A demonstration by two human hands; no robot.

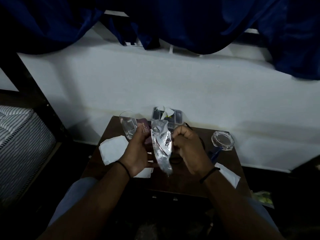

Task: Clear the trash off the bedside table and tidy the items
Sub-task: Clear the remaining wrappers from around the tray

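Just below the centre of the frame, the left hand (138,151) lies flat behind a crumpled foil wrapper (161,146), fingers nearly straight, backing it like a tray. The right hand (187,146) is curled into a pinch at the wrapper's right edge, probably to gather the foil into one piece that can be carried off. Both hold it above the table (225,163), so it no longer rests among the other items.

Around the hands, white paper (113,149) lies to the left and another sheet (228,174) to the lower right, likely trash left to clear. Above the hands stand a glass (128,123) and a grey case (173,115); an ashtray (222,140) sits right of centre.
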